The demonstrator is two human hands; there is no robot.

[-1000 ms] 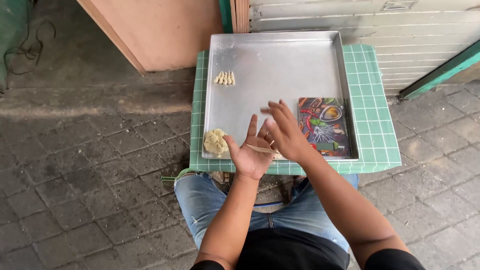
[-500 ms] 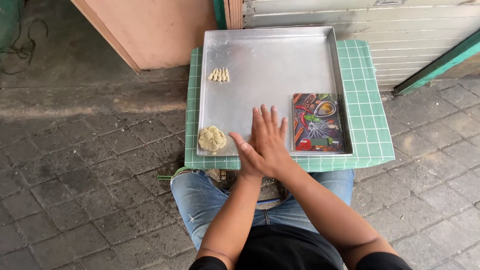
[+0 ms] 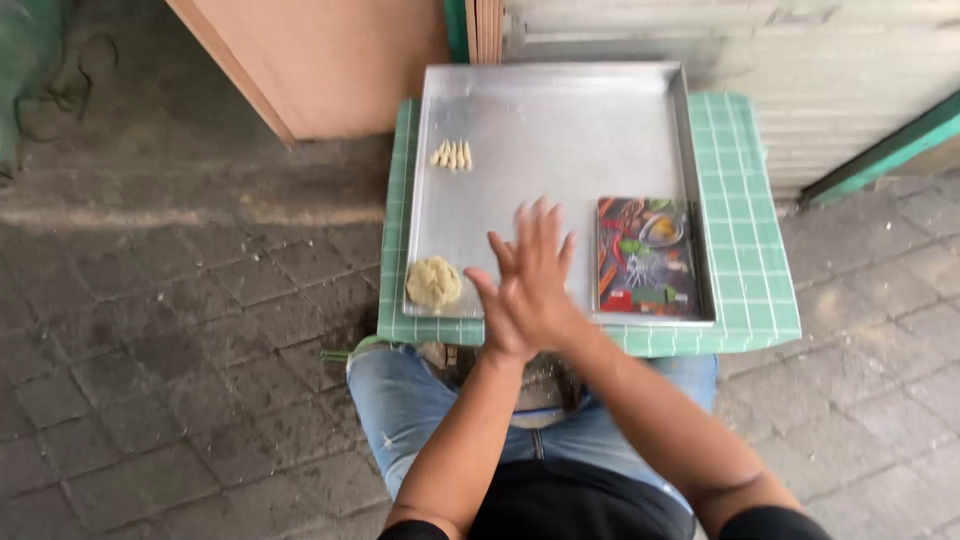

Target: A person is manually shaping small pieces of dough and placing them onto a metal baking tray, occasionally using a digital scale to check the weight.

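The hands had closed palm to palm; the right hand [image 3: 535, 285] covered the left hand [image 3: 497, 312], fingers straight, presumably rolling dough unseen between them. The lump [image 3: 433, 282] stayed on the tray [image 3: 560, 130].

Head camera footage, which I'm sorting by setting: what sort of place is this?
Probably an outdoor yard or alley used for home food preparation: paving-stone ground, a small green-tiled table against a wall, and a metal tray holding a dough lump.
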